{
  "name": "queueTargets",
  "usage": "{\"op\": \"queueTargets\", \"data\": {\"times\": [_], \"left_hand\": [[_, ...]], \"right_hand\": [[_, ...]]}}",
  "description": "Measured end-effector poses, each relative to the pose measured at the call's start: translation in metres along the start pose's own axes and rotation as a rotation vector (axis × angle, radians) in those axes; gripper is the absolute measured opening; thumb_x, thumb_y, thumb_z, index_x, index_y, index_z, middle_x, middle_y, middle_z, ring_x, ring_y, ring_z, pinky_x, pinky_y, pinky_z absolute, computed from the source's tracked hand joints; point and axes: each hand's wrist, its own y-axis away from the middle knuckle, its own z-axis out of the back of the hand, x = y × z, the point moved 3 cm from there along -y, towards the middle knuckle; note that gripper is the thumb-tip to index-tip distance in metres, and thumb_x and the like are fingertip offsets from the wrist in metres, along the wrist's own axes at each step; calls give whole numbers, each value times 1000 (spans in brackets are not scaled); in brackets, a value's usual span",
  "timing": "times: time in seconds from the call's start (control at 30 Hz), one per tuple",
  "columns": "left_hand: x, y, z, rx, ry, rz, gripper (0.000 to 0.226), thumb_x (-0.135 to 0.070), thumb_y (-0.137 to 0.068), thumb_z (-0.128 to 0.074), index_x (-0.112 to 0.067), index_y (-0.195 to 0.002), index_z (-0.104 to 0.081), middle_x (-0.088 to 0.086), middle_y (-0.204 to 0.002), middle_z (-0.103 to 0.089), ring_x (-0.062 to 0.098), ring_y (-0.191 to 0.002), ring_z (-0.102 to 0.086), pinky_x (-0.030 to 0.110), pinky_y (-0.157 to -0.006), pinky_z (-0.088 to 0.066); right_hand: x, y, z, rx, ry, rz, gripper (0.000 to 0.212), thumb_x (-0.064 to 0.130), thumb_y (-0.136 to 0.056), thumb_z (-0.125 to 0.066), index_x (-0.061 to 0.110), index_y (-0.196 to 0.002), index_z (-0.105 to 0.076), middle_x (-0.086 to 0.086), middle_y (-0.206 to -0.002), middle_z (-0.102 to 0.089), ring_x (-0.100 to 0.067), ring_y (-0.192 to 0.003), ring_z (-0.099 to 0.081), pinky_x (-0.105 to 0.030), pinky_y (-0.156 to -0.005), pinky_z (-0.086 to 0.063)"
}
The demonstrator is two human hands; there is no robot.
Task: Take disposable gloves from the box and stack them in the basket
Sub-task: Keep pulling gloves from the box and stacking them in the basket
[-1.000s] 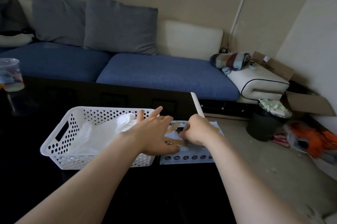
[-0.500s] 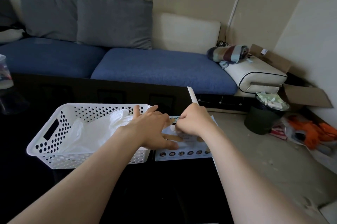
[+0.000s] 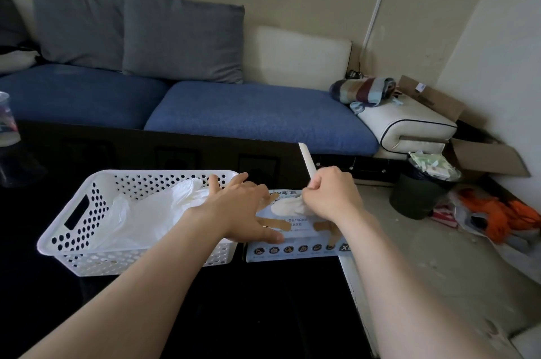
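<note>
White perforated plastic forms the basket (image 3: 73,230), which stands just left of the glove box (image 3: 292,252) with a narrow dark gap between their walls. Both sit on the black glossy table (image 3: 234,314). The table's pale edge strip (image 3: 306,159) runs close along the right side of the box, so the box lies near the table's right edge. Nearer than the box, a stretch of dark tabletop lies under both forearms.

The left hand (image 3: 243,209) lies flat on the box's left part, fingers spread and pressing down, and its wrist crosses the basket's right rim. The right hand (image 3: 330,197) hovers over the box's far right part with its fingers curled, pinching a white glove (image 3: 288,206) that bulges out of the opening in the box top. Left of the box, a loose heap of translucent gloves (image 3: 140,218) lies inside the basket.

Beyond the box a blue sofa (image 3: 257,113) with grey cushions (image 3: 181,36) runs along the wall. Right of the box the grey floor (image 3: 439,256) opens out, with a dark bin (image 3: 415,194), a cardboard carton (image 3: 491,159) and orange clutter (image 3: 503,212) in the corner. Far left of the box a plastic cup (image 3: 7,121) stands on the table
</note>
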Motion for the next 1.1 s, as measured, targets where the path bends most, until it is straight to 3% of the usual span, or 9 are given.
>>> {"op": "queueTargets", "data": {"times": [0.1,0.2,0.33,0.5,0.67,0.77,0.8,0.97,1.1], "left_hand": [[0,0,-2,0,31,2,97,-86,-75,-64,-34,-153,-40,-10,-163,-36,21,-161,4,74,-117,8],[1,-1,-5,-2,46,-1,93,-85,-76,-64,-33,-151,-42,-10,-163,-37,21,-161,5,75,-116,8],[2,-3,-6,-7,45,3,93,-85,-76,-64,-35,-150,-41,-9,-164,-35,21,-161,5,74,-117,7],[1,-1,-4,-17,50,7,94,-85,-75,-65,-33,-150,-42,-9,-162,-37,21,-161,2,74,-117,6],[0,-1,-3,-11,41,6,95,-86,-75,-65,-35,-150,-40,-8,-163,-37,22,-161,1,74,-117,5],[0,0,-4,-13,35,9,95,-87,-74,-64,-35,-150,-40,-8,-163,-37,23,-161,1,74,-117,4],[0,-1,-4,-16,32,9,95,-87,-74,-64,-36,-150,-40,-8,-163,-36,23,-161,1,74,-117,4],[-1,-1,-4,-26,18,11,96,-89,-73,-63,-37,-151,-41,-9,-163,-36,22,-161,0,74,-116,4],[-2,0,-4,-13,17,15,96,-88,-73,-62,-36,-151,-42,-8,-165,-34,22,-161,2,75,-116,5]], "right_hand": [[14,9,-2,172,-143,202,15,24,-92,-73,31,-105,-74,8,-95,-71,-5,-87,-66,-17,-70,-48],[19,13,-8,256,13,275,15,42,-87,-82,35,-100,-78,13,-91,-69,-7,-87,-65,-32,-81,-57],[21,9,-10,176,60,344,10,38,-94,-80,31,-87,-83,15,-81,-72,-6,-82,-66,-41,-92,-57],[15,5,-9,0,88,381,22,30,-101,-69,26,-84,-83,17,-83,-75,-6,-77,-66,-32,-82,-55],[-1,-2,-10,-167,-22,264,25,15,-101,-60,26,-86,-77,9,-86,-74,-15,-82,-69,-33,-71,-58],[-2,-1,-11,-123,-213,184,23,12,-106,-52,17,-96,-72,5,-93,-71,-7,-82,-63,-12,-65,-47],[0,0,-11,-89,-263,156,23,16,-109,-49,16,-99,-69,4,-95,-69,-6,-81,-61,-12,-64,-44],[3,3,-10,3,-545,-37,37,33,-114,-37,10,-93,-58,-3,-82,-52,-15,-71,-46,-30,-61,-38],[1,1,-4,-49,-810,-145,46,42,-112,-44,1,-107,-64,-10,-95,-62,-20,-87,-60,-35,-75,-48]]}}
